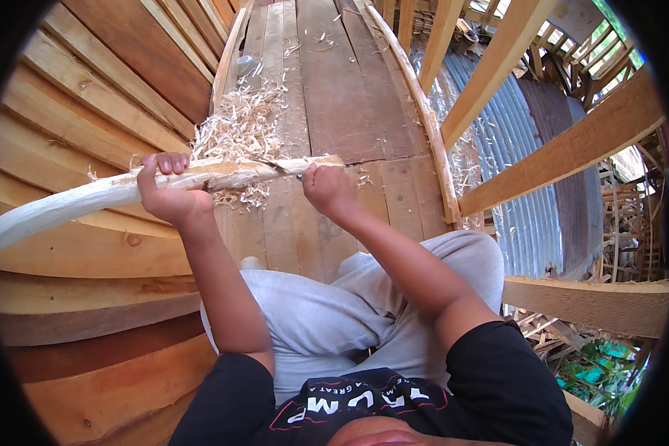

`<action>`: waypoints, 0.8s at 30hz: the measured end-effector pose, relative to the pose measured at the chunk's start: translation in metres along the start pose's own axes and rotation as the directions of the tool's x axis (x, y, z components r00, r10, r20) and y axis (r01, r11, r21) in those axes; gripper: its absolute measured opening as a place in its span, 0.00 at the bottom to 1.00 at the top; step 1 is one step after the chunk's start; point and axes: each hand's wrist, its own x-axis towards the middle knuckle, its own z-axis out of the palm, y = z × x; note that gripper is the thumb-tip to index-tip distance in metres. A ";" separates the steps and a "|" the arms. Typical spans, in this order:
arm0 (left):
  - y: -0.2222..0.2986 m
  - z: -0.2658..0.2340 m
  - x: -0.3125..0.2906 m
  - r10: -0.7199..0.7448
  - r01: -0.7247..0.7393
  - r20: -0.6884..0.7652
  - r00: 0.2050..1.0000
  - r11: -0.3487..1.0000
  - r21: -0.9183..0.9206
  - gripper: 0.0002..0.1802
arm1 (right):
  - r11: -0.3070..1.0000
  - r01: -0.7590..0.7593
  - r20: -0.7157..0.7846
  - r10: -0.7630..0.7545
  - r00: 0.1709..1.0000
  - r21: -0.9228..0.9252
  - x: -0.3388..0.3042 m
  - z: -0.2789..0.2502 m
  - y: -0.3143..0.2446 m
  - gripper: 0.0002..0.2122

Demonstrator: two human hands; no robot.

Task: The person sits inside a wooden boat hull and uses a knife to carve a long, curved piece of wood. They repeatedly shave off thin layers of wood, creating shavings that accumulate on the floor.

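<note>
A long, pale peeled wooden pole lies across in front of me, curving down toward the left edge of the view. My left hand is wrapped around it near its right part, thumb and fingers on opposite sides. At the pole's right end my right hand is closed in a fist. A short, dark knife blade sticks out leftward from that fist and rests along the pole's surface. The knife's handle is hidden inside the fist.
Curled wood shavings are heaped on the plank floor beyond the pole. A small clear cup stands past them. Board wall rises on the left; wooden railing posts and corrugated metal roofing are on the right.
</note>
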 end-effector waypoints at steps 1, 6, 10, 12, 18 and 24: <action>-0.001 -0.006 0.001 -0.017 0.017 0.026 1.000 1.000 -0.005 0.07 | 0.999 -0.010 0.038 0.009 0.999 0.032 -0.002 -0.002 0.000 0.27; 0.016 0.001 0.003 -0.148 0.160 0.310 0.939 0.987 -0.011 0.10 | 0.974 0.092 0.299 -0.152 0.942 0.207 0.005 -0.029 0.004 0.30; 0.020 0.003 0.005 -0.138 0.113 0.356 0.924 0.989 0.091 0.07 | 0.956 0.053 0.451 -0.184 0.874 0.287 0.013 -0.053 0.004 0.28; 0.017 0.001 0.003 -0.147 0.160 0.356 0.923 0.987 -0.008 0.08 | 0.944 0.064 0.482 -0.222 0.848 0.323 0.013 -0.053 0.008 0.24; 0.009 0.017 -0.013 -0.099 0.118 0.372 0.923 0.993 -0.030 0.11 | 0.835 -0.345 0.539 0.070 0.840 0.429 0.011 -0.038 0.019 0.24; 0.007 0.036 -0.031 -0.043 0.029 0.357 0.933 0.999 0.043 0.11 | 0.797 -0.471 0.593 0.182 0.784 0.378 0.019 -0.037 0.030 0.26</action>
